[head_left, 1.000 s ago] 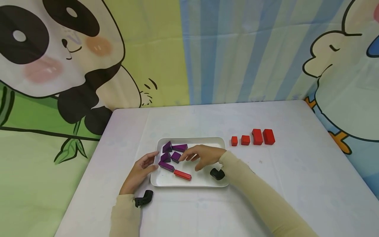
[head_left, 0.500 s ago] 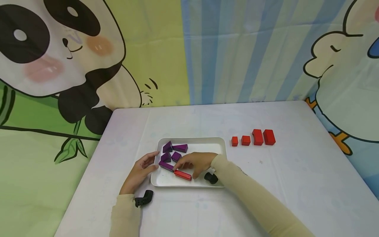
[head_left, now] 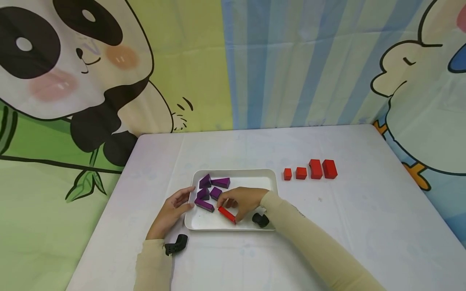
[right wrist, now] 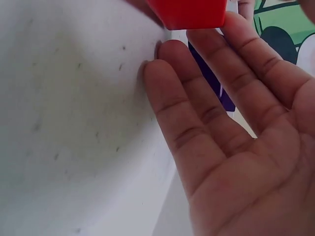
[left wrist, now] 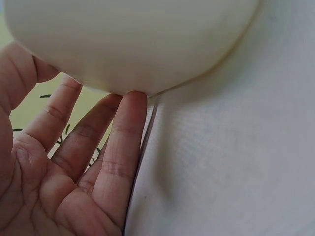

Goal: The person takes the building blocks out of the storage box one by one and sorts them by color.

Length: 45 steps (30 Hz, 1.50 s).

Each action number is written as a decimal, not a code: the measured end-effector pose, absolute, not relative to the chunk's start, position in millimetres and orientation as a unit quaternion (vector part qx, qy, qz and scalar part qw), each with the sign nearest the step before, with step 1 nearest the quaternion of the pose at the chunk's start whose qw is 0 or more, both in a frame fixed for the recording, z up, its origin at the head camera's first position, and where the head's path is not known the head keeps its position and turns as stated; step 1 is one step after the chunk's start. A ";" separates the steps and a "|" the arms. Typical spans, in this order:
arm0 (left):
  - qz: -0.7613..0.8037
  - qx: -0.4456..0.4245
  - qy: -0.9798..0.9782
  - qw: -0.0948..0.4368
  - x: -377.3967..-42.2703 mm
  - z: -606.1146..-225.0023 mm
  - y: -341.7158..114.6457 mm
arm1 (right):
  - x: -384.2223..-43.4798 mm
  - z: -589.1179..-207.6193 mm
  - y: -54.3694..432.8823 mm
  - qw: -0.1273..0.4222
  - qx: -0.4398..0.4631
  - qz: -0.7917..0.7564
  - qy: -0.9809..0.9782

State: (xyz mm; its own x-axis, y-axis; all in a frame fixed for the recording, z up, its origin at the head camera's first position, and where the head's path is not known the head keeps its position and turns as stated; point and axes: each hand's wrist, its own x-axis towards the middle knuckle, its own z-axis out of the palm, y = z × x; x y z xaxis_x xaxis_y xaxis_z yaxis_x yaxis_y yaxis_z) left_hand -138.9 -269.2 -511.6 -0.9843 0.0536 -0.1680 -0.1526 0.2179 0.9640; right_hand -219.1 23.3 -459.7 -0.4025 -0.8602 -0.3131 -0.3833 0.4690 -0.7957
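A white tray (head_left: 255, 175) sits on the table with my left hand (head_left: 171, 212) at its left end. In the left wrist view the fingertips (left wrist: 133, 105) of that hand touch the tray's outer wall, with the fingers fairly straight. Over the tray, my right hand (head_left: 243, 201) pinches a long red block (head_left: 227, 215) by its two ends, between thumb and fingers. The right wrist view shows the red block (right wrist: 192, 12) at the fingertips. Several purple blocks lie at the tray's left, among them a long one (head_left: 204, 205) and a short one (head_left: 216, 193).
Right of the tray, red blocks stand in a row: a small cube (head_left: 287, 174), a slightly larger one (head_left: 301, 173), an arched block (head_left: 315, 169) and a tall block (head_left: 329, 169). A printed cloth (head_left: 262, 64) hangs behind the table (head_left: 364, 226).
My right hand has come down and toward me, from beside the short purple block to the long red block, and now pinches it. The red block has turned slightly, away from the long purple one.
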 end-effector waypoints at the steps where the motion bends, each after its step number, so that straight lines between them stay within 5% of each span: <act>1: 0.623 -0.032 0.777 0.083 -138.8 -511.7 -269.2 | -219.2 -459.1 24.9 0.369 -0.398 -0.324 0.775; 27: 0.607 -0.036 0.789 0.081 -139.9 -514.5 -269.3 | -228.7 -440.9 98.9 0.247 -0.385 -0.565 0.687; 45: 0.603 -0.035 0.794 0.075 -140.3 -514.4 -267.9 | -229.0 -436.3 171.6 0.155 -0.293 -0.583 0.742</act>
State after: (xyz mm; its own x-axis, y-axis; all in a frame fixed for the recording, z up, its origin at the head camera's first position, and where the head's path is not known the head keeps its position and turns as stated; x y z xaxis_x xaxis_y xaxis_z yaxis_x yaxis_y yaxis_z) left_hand -140.3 -267.9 -514.4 -0.9862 0.0351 -0.1616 -0.1463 0.2707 0.9515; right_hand -229.0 171.6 -436.3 -0.7805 -0.6150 0.1120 -0.2546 0.1492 -0.9555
